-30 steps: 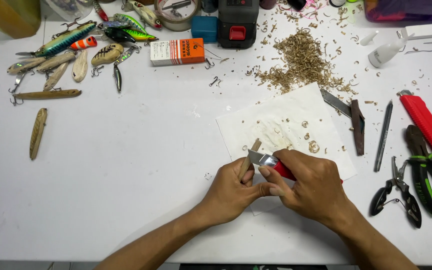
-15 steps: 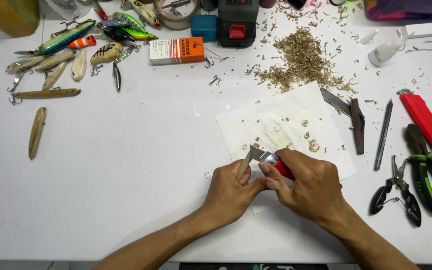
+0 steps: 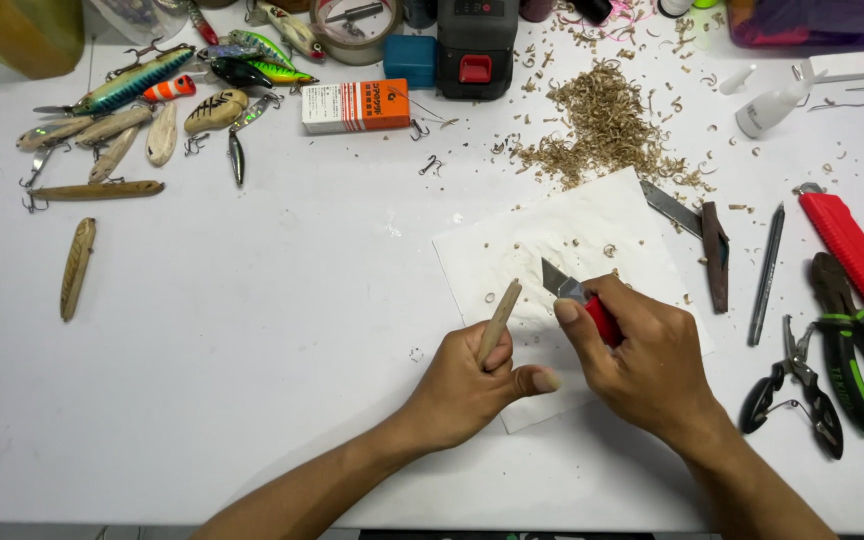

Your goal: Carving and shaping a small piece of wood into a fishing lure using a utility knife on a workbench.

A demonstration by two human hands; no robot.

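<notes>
Since half a second ago we have drawn our hands apart: the knife blade, which lay against the wood between our fingers, now stands clear of it with a gap between the two. Our left hand (image 3: pixel 472 385) is closed around the lower part of a wooden stick (image 3: pixel 499 320), thumb stretched out to the right, so that only the upper half of the stick shows above the fingers. That stick is slim, pale tan bare wood, tilted a little to the right, with a narrowed top end; we cannot tell how its hidden lower end is shaped. Our right hand (image 3: pixel 637 355) is wrapped tight on a utility knife (image 3: pixel 580 300) with a red handle, index finger laid along the top, and the short grey blade points up and left toward the stick without touching it. Both hands hover over a white paper sheet (image 3: pixel 592 225) spread on the white worktop (image 3: pixel 252 330), with a few curls of wood lying on it. Just beyond the sheet sits a heap of wood shavings (image 3: pixel 602 125). To the right lie a second knife (image 3: pixel 697 225), a larger red cutter (image 3: pixel 852 245) and pliers (image 3: pixel 802 385). Far left, well apart from us, a row of fishing lures (image 3: pixel 142 80) and carved wooden blanks (image 3: pixel 77 265) rests.
</notes>
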